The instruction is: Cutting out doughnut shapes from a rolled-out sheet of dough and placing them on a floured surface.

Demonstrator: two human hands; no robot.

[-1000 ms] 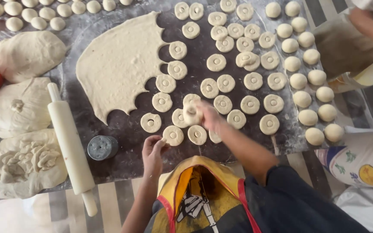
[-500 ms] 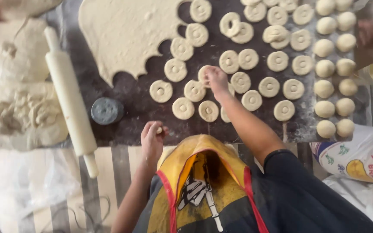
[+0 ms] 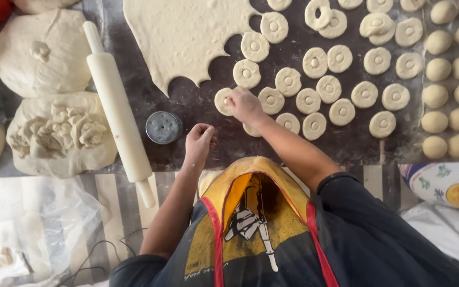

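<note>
My right hand (image 3: 244, 104) is pinched onto a flat dough round (image 3: 220, 101) at the left end of the nearest row, fingertips at its middle. Rows of similar rounds with dimpled centres (image 3: 314, 98) spread to the right over the dark floured board (image 3: 346, 146). My left hand (image 3: 198, 143) hovers near the board's front edge with its fingers curled shut; whether anything is inside cannot be told. Beside it, to the left, stands a round metal cutter (image 3: 163, 127). A rolled dough sheet (image 3: 181, 37) with scalloped cut-outs lies beyond.
A white rolling pin (image 3: 118, 106) lies diagonally left of the cutter. Two big dough lumps (image 3: 43, 53) (image 3: 59, 135) sit at far left. Several dough balls (image 3: 442, 95) line the right side. A printed bag (image 3: 444, 183) is at right, clear plastic (image 3: 38, 223) at lower left.
My right hand has moved left along the near row to the round at its end. My left hand stays curled near the board's edge. The view has shifted closer.
</note>
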